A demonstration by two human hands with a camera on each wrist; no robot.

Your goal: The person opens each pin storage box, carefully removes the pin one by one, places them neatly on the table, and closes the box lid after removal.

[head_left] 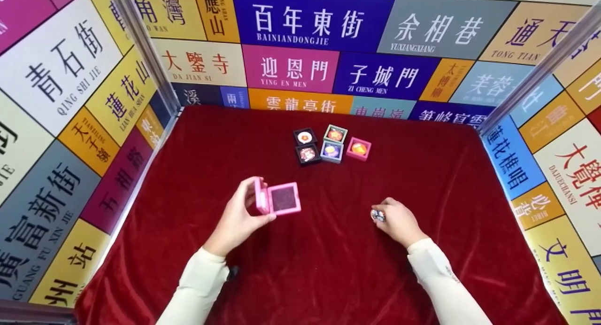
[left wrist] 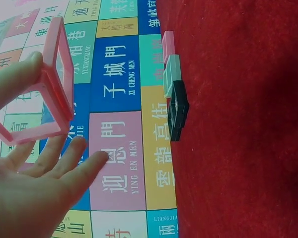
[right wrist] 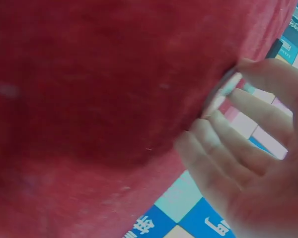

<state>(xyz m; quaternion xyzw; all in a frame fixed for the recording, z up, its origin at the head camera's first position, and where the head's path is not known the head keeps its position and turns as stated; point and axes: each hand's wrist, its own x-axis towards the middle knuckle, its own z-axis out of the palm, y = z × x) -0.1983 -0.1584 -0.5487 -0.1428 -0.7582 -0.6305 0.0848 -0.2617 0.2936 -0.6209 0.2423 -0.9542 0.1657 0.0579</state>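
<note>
An open pink case (head_left: 284, 199) was gripped in the left hand (head_left: 238, 218), fingers partly spread.
Right of the case, a small disc (head_left: 377, 215) was pinched in the right hand's (head_left: 396, 220) curled fingers; beyond the case, five boxes (head_left: 332, 151) rested on red cloth (head_left: 324, 273).

Disc (head_left: 378, 215), partly hidden (pattern indistinct)

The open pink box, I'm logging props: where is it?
In the head view, the open pink box is left of centre, held in the left hand, below-left of two black boxes.
</note>
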